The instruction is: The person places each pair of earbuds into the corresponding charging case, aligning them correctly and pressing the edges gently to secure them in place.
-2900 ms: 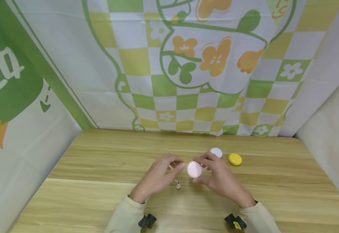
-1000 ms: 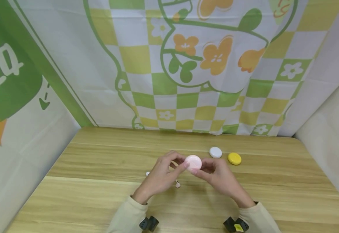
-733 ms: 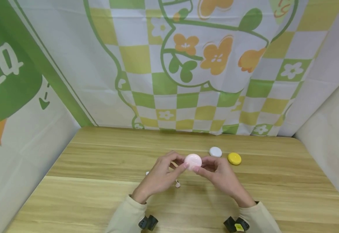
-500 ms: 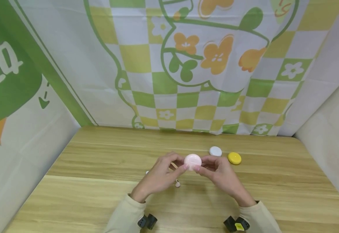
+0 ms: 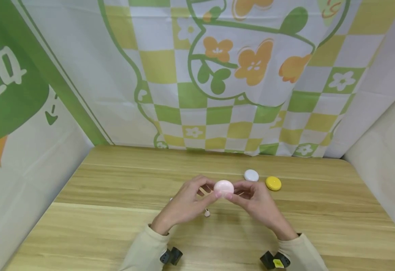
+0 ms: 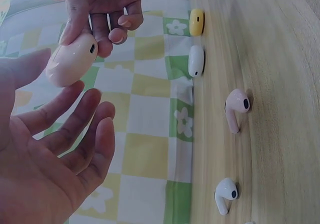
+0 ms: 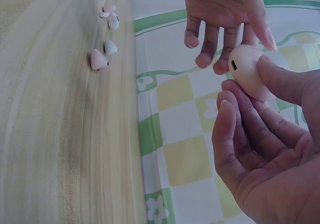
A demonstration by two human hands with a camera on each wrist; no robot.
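A pink oval earbud case [image 5: 223,186] is held a little above the wooden table [image 5: 116,226], between both hands. My right hand [image 5: 248,196] pinches it between thumb and fingertips; the case [image 7: 252,69] shows a small dark port. My left hand [image 5: 197,195] meets it from the left. Its thumb [image 6: 22,66] presses on the case [image 6: 70,61], while the other fingers stay loosely spread beside it. A pink earbud [image 6: 235,106] and a white earbud [image 6: 225,191] lie on the table under the hands.
A white case [image 5: 251,175] and a yellow case [image 5: 273,183] lie just behind my right hand. One small earbud [image 5: 206,213] sits below the hands and another [image 5: 171,199] peeks out left of my left hand. A patterned cloth [image 5: 217,94] closes the back.
The pink case has risen slightly and moved away from me. My left thumb, apart from it 2.9 s ago, now rests against it. The other cases have stayed put.
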